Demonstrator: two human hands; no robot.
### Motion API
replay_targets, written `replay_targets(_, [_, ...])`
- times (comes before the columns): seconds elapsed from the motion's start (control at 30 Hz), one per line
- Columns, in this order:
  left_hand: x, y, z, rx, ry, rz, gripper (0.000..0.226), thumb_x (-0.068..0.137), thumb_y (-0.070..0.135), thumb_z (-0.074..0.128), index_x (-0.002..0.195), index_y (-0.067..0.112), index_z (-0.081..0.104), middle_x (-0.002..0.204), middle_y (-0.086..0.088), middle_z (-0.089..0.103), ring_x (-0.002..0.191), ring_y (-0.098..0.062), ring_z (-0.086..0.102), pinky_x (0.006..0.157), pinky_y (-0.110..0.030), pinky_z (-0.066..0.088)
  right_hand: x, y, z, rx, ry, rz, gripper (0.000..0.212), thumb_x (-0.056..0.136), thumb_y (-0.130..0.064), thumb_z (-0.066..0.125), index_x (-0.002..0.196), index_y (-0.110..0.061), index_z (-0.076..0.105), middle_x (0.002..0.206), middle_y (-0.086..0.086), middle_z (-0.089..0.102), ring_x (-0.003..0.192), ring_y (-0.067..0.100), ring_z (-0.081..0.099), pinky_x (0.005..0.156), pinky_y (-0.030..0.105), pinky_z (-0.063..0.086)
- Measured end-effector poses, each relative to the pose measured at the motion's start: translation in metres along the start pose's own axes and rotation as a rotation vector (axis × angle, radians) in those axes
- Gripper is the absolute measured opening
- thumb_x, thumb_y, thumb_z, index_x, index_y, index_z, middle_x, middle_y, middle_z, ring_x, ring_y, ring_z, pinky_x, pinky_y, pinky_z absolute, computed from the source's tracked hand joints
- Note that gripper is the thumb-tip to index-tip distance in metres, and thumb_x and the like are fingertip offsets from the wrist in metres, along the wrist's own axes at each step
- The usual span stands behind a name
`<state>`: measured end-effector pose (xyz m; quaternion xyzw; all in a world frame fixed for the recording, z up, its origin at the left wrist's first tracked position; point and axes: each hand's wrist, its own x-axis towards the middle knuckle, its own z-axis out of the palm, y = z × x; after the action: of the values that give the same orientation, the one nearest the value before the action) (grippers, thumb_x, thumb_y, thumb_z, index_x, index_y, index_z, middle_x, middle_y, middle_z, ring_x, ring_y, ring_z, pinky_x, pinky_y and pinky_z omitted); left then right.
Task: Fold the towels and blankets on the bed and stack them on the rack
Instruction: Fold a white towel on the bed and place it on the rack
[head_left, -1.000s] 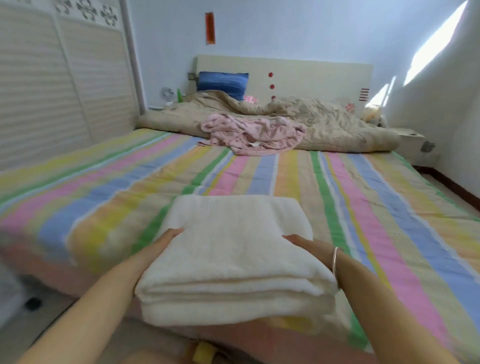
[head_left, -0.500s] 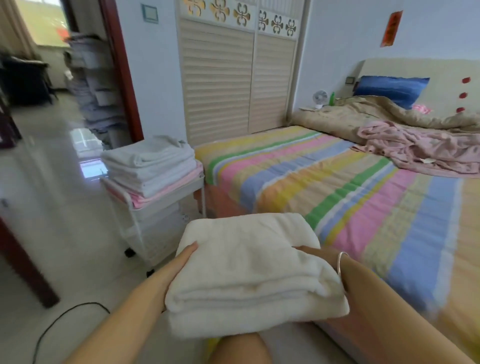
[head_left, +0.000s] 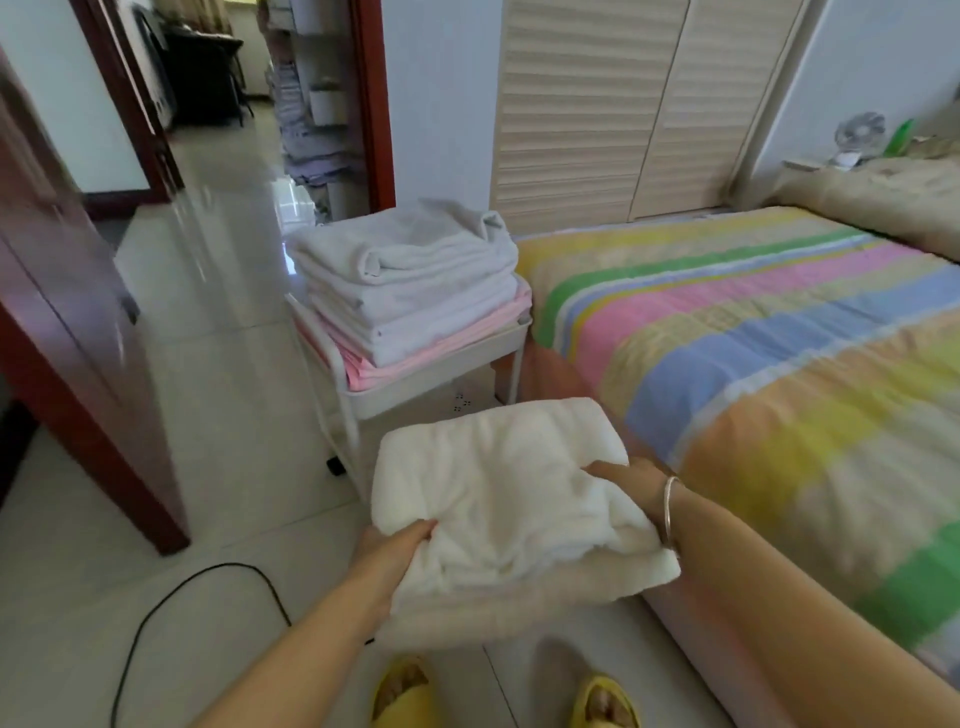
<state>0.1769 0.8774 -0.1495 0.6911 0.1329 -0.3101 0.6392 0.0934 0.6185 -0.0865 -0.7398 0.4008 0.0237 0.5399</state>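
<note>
A folded white towel (head_left: 498, 478) hangs in the air above the floor, just off the corner of the striped bed (head_left: 753, 332). My left hand (head_left: 395, 551) grips its near left edge, thumb on top. My right hand (head_left: 628, 475) holds its right side, fingers partly sunk in the cloth. A white rack (head_left: 441, 371) stands ahead of the towel, beside the bed. On its top shelf lies a stack of folded white towels (head_left: 410, 280) over a pink one (head_left: 363, 369).
An open doorway (head_left: 249, 104) and a dark red door (head_left: 67, 322) are to the left. A black cable (head_left: 171, 597) curls over the tiled floor. Louvred wardrobe doors (head_left: 597, 104) stand behind the rack. A beige quilt (head_left: 872, 197) lies at the bed's far end.
I have turned left, away from the bed, with the folded white towel lifted off it. The rack with its stack now sits close in front of the towel.
</note>
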Motion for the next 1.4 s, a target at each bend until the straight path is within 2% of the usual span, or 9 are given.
replay_targets(0.13, [0.059, -0.004, 0.019, -0.012, 0.127, 0.097, 0.046, 0.079, 0.025, 0.08, 0.118, 0.014, 0.058, 0.097, -0.001, 0.065, 0.082, -0.015, 0.06, 0.061, -0.023, 0.045, 0.078, 0.013, 0.017, -0.105, 0.021, -0.001, 0.074, 0.084, -0.04, 0.07, 0.141, -0.008, 0.036, 0.138, 0.01, 0.047, 0.117, 0.03, 0.049, 0.084, 0.031, 0.036])
replay_targets(0.27, [0.123, -0.014, 0.034, -0.038, 0.271, 0.171, 0.034, 0.082, 0.02, 0.075, 0.112, 0.021, 0.058, 0.1, 0.002, 0.065, 0.084, -0.012, 0.06, 0.065, -0.023, 0.045, 0.148, 0.016, 0.039, -0.047, 0.013, -0.048, 0.064, 0.078, -0.038, 0.074, 0.132, -0.014, 0.05, 0.123, 0.007, 0.06, 0.11, 0.028, 0.056, 0.085, 0.033, 0.043])
replay_targets(0.4, [0.156, -0.041, 0.049, -0.016, 0.525, 0.189, 0.042, 0.084, 0.029, 0.071, 0.122, 0.02, 0.057, 0.114, -0.002, 0.064, 0.102, -0.025, 0.06, 0.092, -0.037, 0.048, 0.19, -0.005, 0.058, -0.078, -0.148, -0.123, 0.038, 0.079, -0.031, 0.07, 0.113, -0.017, 0.057, 0.101, 0.0, 0.064, 0.092, 0.021, 0.061, 0.073, 0.029, 0.047])
replay_targets(0.67, [0.225, -0.005, 0.092, -0.16, 0.701, 0.345, 0.032, 0.081, 0.023, 0.077, 0.108, 0.017, 0.06, 0.101, 0.005, 0.063, 0.095, -0.016, 0.06, 0.084, -0.026, 0.044, 0.285, -0.041, 0.075, -0.433, -0.349, -0.302, 0.083, 0.084, -0.03, 0.067, 0.152, -0.018, 0.021, 0.146, 0.0, 0.039, 0.133, 0.021, 0.04, 0.101, 0.025, 0.033])
replay_targets(0.8, [0.273, 0.009, 0.089, -0.206, 0.736, 0.402, 0.043, 0.079, 0.022, 0.079, 0.118, 0.013, 0.063, 0.107, 0.004, 0.067, 0.097, -0.014, 0.064, 0.084, -0.025, 0.049, 0.324, -0.034, 0.095, -0.36, -0.207, -0.457, 0.049, 0.09, -0.017, 0.065, 0.135, -0.011, 0.045, 0.125, -0.003, 0.051, 0.116, 0.013, 0.048, 0.093, 0.016, 0.035])
replay_targets(1.0, [0.323, 0.013, 0.071, -0.18, 0.872, 0.42, 0.055, 0.075, 0.033, 0.08, 0.123, 0.012, 0.061, 0.116, 0.001, 0.068, 0.105, -0.015, 0.065, 0.096, -0.032, 0.051, 0.365, -0.035, 0.14, -0.188, 0.023, -0.495, 0.056, 0.085, -0.032, 0.071, 0.13, -0.01, 0.046, 0.109, -0.004, 0.053, 0.097, 0.01, 0.051, 0.066, 0.008, 0.037])
replay_targets(1.17, [0.345, 0.024, 0.053, -0.156, 0.875, 0.39, 0.087, 0.059, 0.052, 0.072, 0.136, 0.015, 0.054, 0.124, 0.0, 0.065, 0.112, -0.017, 0.063, 0.098, -0.033, 0.05, 0.386, -0.058, 0.162, -0.253, 0.088, -0.571, 0.049, 0.088, -0.038, 0.067, 0.127, -0.01, 0.054, 0.115, 0.0, 0.061, 0.099, 0.012, 0.055, 0.075, 0.012, 0.036])
replay_targets(1.3, [0.364, 0.03, 0.034, -0.101, 0.846, 0.313, 0.072, 0.068, 0.048, 0.076, 0.127, 0.011, 0.057, 0.12, 0.001, 0.064, 0.109, -0.018, 0.062, 0.098, -0.032, 0.049, 0.39, -0.075, 0.174, -0.284, 0.062, -0.606, 0.038, 0.094, -0.036, 0.058, 0.124, -0.013, 0.056, 0.103, -0.004, 0.058, 0.092, 0.013, 0.054, 0.065, 0.009, 0.037])
replay_targets(1.4, [0.371, 0.012, 0.027, -0.066, 0.753, 0.152, 0.048, 0.075, 0.04, 0.076, 0.11, 0.015, 0.054, 0.098, 0.005, 0.056, 0.094, -0.017, 0.057, 0.09, -0.028, 0.048, 0.407, -0.055, 0.186, -0.452, 0.005, -0.503, 0.037, 0.096, -0.033, 0.054, 0.127, -0.013, 0.056, 0.117, 0.005, 0.061, 0.099, 0.019, 0.054, 0.076, 0.023, 0.038])
